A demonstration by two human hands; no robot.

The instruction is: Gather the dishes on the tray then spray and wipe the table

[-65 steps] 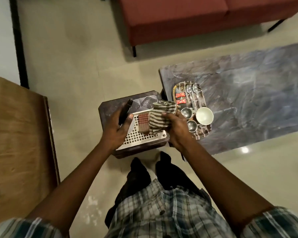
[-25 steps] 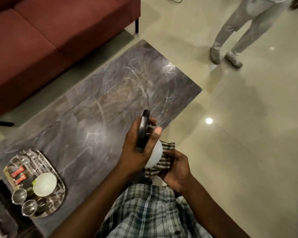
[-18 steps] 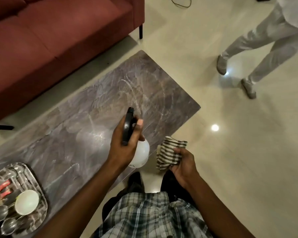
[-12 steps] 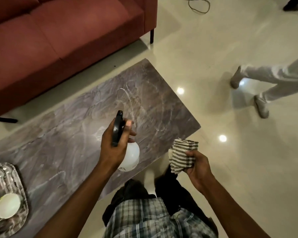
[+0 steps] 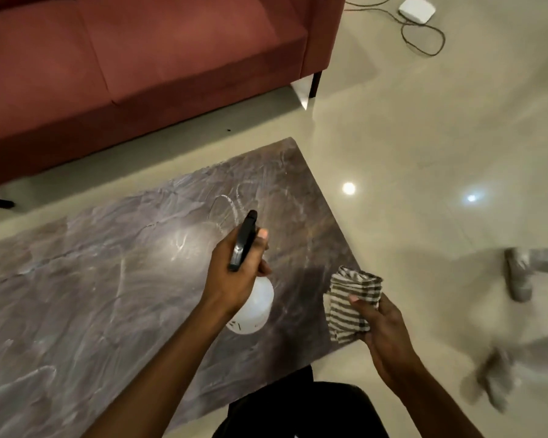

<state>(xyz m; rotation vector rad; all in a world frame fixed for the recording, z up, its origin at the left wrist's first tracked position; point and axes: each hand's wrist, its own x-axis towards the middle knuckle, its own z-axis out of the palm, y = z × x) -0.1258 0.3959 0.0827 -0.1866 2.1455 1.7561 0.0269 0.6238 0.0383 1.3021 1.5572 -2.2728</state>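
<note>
My left hand grips a spray bottle with a white round body and a black trigger head, held over the right part of the grey marble table. The nozzle points away from me toward the table's far right end. My right hand holds a folded striped cloth just off the table's near right corner. Streaks and a light glare show on the tabletop. The tray of dishes is out of view.
A red sofa runs along the table's far side. Another person's feet stand on the glossy floor at the right. A white box with a cable lies on the floor at the top right.
My view has swung right, so the tray of dishes slid out at the left. Both hands rose over the table's right end, bottle and cloth now apart. The other person stepped toward the lower right.
</note>
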